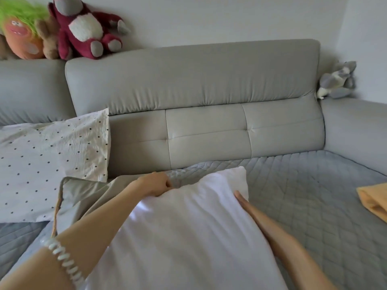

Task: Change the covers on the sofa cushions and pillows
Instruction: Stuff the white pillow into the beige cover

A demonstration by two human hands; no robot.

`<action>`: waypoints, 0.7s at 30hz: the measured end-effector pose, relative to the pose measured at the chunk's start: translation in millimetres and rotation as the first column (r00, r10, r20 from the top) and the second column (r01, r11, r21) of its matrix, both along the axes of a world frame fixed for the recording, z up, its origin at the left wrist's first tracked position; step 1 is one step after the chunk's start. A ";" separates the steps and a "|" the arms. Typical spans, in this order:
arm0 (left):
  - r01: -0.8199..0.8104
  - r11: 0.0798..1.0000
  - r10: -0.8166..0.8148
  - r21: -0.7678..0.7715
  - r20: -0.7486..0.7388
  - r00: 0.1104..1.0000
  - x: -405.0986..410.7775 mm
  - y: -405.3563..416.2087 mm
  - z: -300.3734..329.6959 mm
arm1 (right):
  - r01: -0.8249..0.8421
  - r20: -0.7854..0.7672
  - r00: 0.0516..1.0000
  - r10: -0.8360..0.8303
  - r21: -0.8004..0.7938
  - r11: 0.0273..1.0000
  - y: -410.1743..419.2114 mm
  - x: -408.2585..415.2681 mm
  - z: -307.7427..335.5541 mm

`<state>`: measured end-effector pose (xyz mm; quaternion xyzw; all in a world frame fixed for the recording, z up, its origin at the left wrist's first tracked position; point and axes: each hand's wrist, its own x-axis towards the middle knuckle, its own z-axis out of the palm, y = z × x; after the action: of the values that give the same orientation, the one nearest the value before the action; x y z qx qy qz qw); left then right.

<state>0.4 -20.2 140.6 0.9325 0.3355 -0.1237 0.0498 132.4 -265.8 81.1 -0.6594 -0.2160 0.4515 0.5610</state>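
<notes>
Pillow (pixel 188 233), smooth white, bare: our left hand (pixel 156 184) clamps its top edge; right hand (pixel 251 208) presses flat, fingers straight, on it; quilted grey sofa cover (pixel 303 185) underneath.

The yellow cloth (pixel 374 203) and green-haired toy (pixel 18 28) are cut off by the edges.

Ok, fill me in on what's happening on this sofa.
A person is changing pillow covers. The left hand grips the top edge of a bare white pillow, while the right hand lies flat against its side. A grey-green cover lies crumpled beside it on the quilted seat. A dotted pillow leans at the left, and a folded yellow cloth waits at the right.
</notes>
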 end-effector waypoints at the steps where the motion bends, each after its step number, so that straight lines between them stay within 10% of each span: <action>1: 0.025 0.999 -0.025 -0.024 -0.023 0.999 -1.3 -0.5 1.3 | -0.002 0.116 0.993 0.005 -0.027 1.000 4.1 -4.8 7.2; 5: -0.007 0.998 -0.004 0.061 0.186 0.983 -16.9 -7.2 14.2 | 0.063 0.406 0.906 -0.115 0.140 0.988 13.5 -25.3 33.2; 9: 0.055 0.993 0.022 -0.101 0.638 0.769 -21.2 -42.6 59.3 | -0.035 0.583 0.791 -0.183 0.342 0.939 27.6 -55.9 57.5; 13: 0.201 0.969 0.007 -0.144 0.829 0.560 -37.3 -76.6 100.2 | -0.184 0.816 0.576 -0.055 0.195 0.963 47.9 -89.1 70.7; 21: 0.284 0.921 -0.389 0.268 0.567 0.726 -64.3 -123.5 85.8 | -0.202 0.960 0.192 0.206 -0.166 0.965 83.2 -126.7 68.1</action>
<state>-63.9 -143.7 226.4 0.9679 0.1349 0.2046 0.0560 5.7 -182.5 149.2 -0.7622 -0.6017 0.0130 0.2383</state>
